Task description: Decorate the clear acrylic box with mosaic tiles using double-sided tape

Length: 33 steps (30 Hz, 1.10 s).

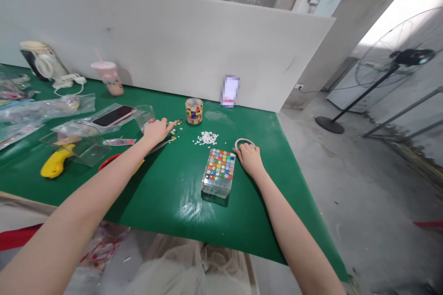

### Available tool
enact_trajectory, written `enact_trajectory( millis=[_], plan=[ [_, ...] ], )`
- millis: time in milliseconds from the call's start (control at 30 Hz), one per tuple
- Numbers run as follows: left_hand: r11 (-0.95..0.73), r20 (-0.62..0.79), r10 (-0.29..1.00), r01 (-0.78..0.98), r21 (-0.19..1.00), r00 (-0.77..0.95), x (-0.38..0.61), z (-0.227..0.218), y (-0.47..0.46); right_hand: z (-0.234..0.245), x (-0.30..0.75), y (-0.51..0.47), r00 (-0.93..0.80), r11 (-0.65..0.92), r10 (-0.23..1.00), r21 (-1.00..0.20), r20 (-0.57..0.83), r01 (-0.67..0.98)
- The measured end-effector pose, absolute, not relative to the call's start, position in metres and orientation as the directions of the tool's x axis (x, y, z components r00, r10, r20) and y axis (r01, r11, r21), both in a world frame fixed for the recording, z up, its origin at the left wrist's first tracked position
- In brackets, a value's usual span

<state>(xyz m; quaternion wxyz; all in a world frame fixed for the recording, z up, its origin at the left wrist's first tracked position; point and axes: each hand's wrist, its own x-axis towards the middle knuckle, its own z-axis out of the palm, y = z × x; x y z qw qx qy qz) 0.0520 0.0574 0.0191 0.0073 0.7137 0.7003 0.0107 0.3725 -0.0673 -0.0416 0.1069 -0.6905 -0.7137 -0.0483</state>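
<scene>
My left hand (157,131) reaches across the table beside a tilted clear plastic cup (144,117). One finger stretches over scattered small coloured mosaic tiles (178,122); the other fingers are partly hidden. My right hand (249,159) has its fingers curled over the near edge of a white ring (245,141). Just left of that hand lies a clear box (218,173), its top mostly covered with colourful square and star-shaped pieces, its near end bare. Behind it is a pile of small white pieces (207,138). A round jar (194,111) covered in mosaic tiles stands farther back.
At left are a yellow tool (57,161), a clear open case (85,147), a phone (115,115), plastic bags (44,110) and a pink drink cup (108,78). Red-handled scissors (109,161) lie under my left forearm. A white panel (166,46) borders the green table's (166,203) back.
</scene>
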Motion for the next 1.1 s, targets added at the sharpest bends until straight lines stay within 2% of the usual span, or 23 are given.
enact_trajectory(
  millis=[233,467,700,900,1000,1100],
  plan=[
    [-0.1,-0.149,0.985,0.993,-0.065,0.09,0.061,0.008,0.067,-0.042,0.376,-0.073,-0.032,0.048,0.985,-0.09,0.172,0.995],
    [-0.191,-0.203,0.962,0.981,-0.027,0.182,0.066,0.01,0.071,-0.042,0.373,-0.074,-0.003,0.03,0.984,-0.147,0.181,0.989],
    [-0.162,-0.2,0.965,0.985,0.056,0.17,0.069,0.013,0.07,-0.042,0.374,-0.076,0.047,-0.003,0.984,-0.242,0.173,0.97],
    [-0.057,-0.136,0.987,0.971,0.231,0.09,0.063,0.021,0.074,-0.041,0.376,-0.076,0.124,-0.044,0.975,-0.39,0.184,0.92],
    [-0.032,-0.148,0.984,0.919,0.392,0.098,0.062,0.029,0.072,-0.041,0.377,-0.077,0.163,-0.032,0.96,-0.486,0.228,0.873],
    [-0.041,-0.179,0.967,0.805,0.592,0.18,0.067,0.042,0.061,-0.038,0.379,-0.08,0.197,0.028,0.93,-0.594,0.311,0.804]
  ],
)
